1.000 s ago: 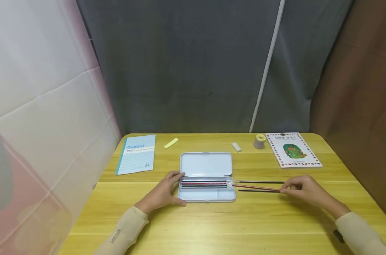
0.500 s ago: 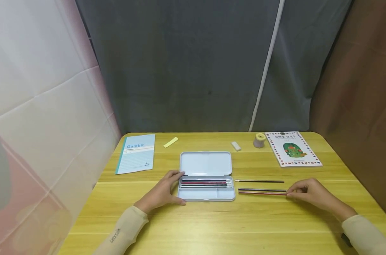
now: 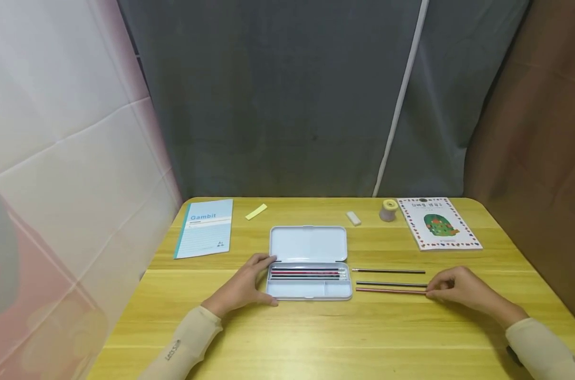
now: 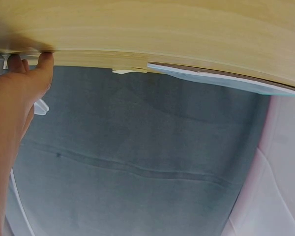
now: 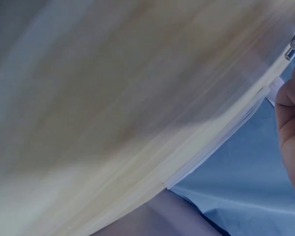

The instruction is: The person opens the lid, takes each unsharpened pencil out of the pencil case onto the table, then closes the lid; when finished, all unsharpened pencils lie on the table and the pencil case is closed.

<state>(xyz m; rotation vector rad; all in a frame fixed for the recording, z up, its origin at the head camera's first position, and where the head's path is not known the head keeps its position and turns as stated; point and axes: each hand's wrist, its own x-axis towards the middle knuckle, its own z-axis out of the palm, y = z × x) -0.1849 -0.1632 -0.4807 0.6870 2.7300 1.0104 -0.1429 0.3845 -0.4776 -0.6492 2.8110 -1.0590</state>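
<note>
A white pencil case (image 3: 308,244) lies with its lid folded back. Several pencils (image 3: 308,273), dark and red, fill its rear compartment; the front compartments hold nothing. My left hand (image 3: 243,282) holds the case's left end, thumb at the front corner and fingers by the hinge. To the right of the case, my right hand (image 3: 453,287) pinches the right end of a red pencil (image 3: 389,291), low over the table. Behind that pencil lie two dark pencils (image 3: 392,284), roughly parallel to it; the farther one shows an eraser end toward the case.
A blue notebook (image 3: 204,229) lies at the back left, near a yellow strip (image 3: 256,211). At the back right are a white eraser (image 3: 353,218), a yellow-topped spool (image 3: 388,210) and a booklet (image 3: 439,224) with a green picture. Curtains (image 3: 277,105) close off the table's far side.
The right hand has drawn the red pencil away from the case, rightward and nearer, to lie in front of the dark pencils. The left hand has stayed on the case.
</note>
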